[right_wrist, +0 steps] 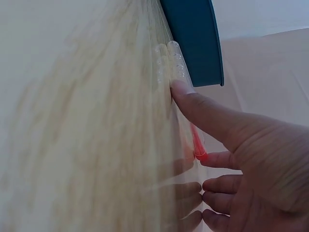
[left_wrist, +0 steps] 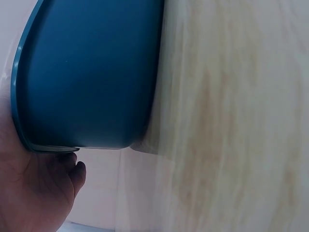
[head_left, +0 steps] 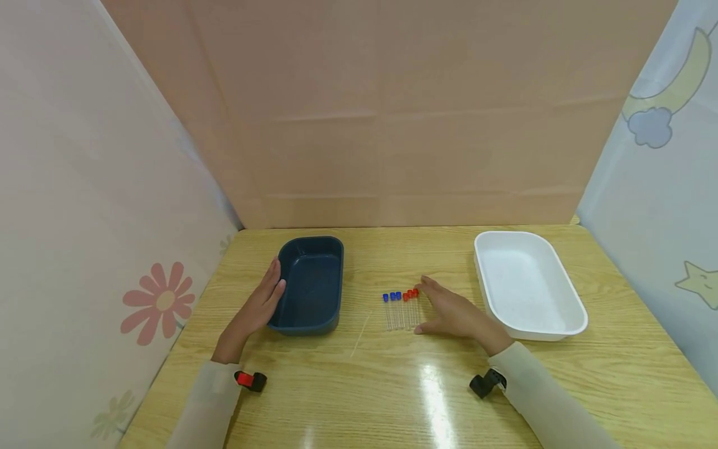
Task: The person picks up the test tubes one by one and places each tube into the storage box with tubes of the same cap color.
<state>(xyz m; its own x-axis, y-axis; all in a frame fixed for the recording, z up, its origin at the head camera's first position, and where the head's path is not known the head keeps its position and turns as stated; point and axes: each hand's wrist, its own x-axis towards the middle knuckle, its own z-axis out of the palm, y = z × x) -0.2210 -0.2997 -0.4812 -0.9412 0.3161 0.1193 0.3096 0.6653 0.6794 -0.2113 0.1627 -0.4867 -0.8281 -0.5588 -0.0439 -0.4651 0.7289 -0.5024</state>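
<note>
My left hand (head_left: 262,304) lies with straight fingers against the left side of a dark blue basin (head_left: 336,287), its thumb near the rim. In the left wrist view, the basin wall (left_wrist: 91,72) hides part of that hand. To the basin's right lies a row of clear tubes (head_left: 401,317), three with blue caps (head_left: 392,296) and three with red caps (head_left: 410,294). At the red-capped end, my right hand (head_left: 451,312) spreads thumb and fingers. The right wrist view shows its thumb beside a tube (right_wrist: 176,55) and the index fingertip by the red cap (right_wrist: 199,151).
Right of my right forearm stands a white basin (head_left: 530,280) on the wooden table (head_left: 359,393). A tan sheet (head_left: 381,125) hangs behind the table, and patterned cloths (head_left: 112,187) flank both sides.
</note>
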